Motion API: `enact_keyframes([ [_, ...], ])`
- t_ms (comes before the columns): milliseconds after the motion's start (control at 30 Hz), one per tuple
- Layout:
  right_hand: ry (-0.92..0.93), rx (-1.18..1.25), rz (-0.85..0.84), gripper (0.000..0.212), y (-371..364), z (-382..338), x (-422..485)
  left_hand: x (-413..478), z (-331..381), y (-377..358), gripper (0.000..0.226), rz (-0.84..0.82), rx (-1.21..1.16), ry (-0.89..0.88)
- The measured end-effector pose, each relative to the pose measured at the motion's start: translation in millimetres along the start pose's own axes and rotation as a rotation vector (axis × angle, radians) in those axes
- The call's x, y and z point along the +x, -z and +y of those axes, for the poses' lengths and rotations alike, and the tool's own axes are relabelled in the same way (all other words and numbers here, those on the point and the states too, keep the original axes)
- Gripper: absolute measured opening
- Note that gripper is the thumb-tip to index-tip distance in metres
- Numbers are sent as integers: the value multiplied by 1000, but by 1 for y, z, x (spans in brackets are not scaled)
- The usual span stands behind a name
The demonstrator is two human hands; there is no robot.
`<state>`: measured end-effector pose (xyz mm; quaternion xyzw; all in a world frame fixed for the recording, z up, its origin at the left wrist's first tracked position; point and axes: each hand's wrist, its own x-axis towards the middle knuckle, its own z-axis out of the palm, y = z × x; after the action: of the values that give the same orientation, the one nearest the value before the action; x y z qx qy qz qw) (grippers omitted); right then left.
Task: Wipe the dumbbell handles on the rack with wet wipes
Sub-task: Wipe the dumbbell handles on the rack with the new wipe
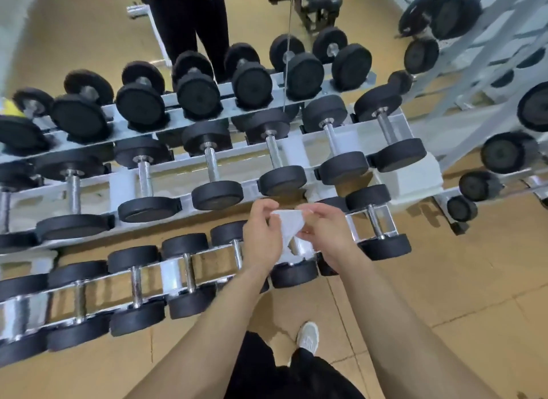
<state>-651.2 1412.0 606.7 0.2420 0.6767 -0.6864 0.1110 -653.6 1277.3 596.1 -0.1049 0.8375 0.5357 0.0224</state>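
Both my forearms (213,318) reach over the lowest tier of the rack (170,275). My left hand (262,235) pinches one edge of the white wet wipe (289,223) and my right hand (324,229) pinches the other. The wipe is stretched between them above a dumbbell (293,272) whose handle seems hidden beneath.

A gym: tiered rack (415,173) of black dumbbells (347,149), weight plates (453,12) on a stand, mirrored wall (89,27) behind.

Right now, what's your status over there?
Over the lower rack, left hand and right hand both pinch the wet wipe. It looks off the dumbbell handles. Nothing blocking.
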Motion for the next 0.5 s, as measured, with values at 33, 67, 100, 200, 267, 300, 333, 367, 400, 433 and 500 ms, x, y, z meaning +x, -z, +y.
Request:
enact_keyframes([
  [33,-19,27,-27,20,5,-5,2,-3,7,-8,23,-2,-58,62],
  [67,-39,54,-44,21,10,-9,5,-3,15,-14,22,0,-142,137],
  [100,-63,80,-60,22,12,-13,7,-3,23,-20,21,-3,-246,220],
  [200,-140,164,-133,19,10,-25,14,-1,43,-27,20,-44,-454,332],
  [267,-189,123,-159,18,2,-34,19,4,44,-27,30,-108,-405,306],
  [300,-223,132,-149,19,-2,-38,21,6,43,-25,27,-126,-363,297],
  [333,-250,165,-126,18,-6,-40,25,9,40,-21,24,-115,-334,310],
  [367,-251,181,-114,14,-11,-41,30,14,35,-15,23,-90,-344,341],
  [400,-238,189,-121,10,-14,-42,34,19,31,-8,22,-62,-379,375],
  [433,-221,176,-148,15,-19,-42,38,25,24,-1,20,-33,-421,408],
  [500,-179,96,-211,29,-28,-45,48,35,14,13,13,5,-440,402],
])
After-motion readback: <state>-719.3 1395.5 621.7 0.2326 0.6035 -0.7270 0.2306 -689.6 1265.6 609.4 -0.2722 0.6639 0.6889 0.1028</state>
